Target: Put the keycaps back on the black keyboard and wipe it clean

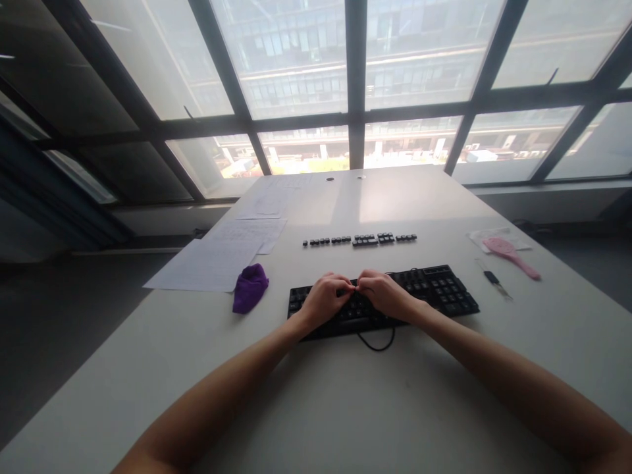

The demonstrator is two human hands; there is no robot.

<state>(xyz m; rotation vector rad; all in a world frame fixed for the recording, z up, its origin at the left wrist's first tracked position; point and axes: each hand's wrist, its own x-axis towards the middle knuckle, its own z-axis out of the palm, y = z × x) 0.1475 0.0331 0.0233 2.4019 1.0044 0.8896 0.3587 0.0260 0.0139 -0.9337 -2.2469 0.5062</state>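
A black keyboard (434, 289) lies on the white table (345, 408) in front of me, its cable looping out at the front edge. My left hand (324, 298) and my right hand (386, 294) rest over the keyboard's middle, fingers curled, fingertips meeting in a pinch above the keys. Whatever the fingers pinch is too small to make out. Beyond the keyboard, a row of loose black keycaps (360, 239) lies in a line on the table.
A crumpled purple cloth (249, 287) sits left of the keyboard, with paper sheets (212, 263) behind it. At the right lie a pink brush (511, 255) on a wrapper and a small black tool (494, 279). Large windows stand behind the table's far edge.
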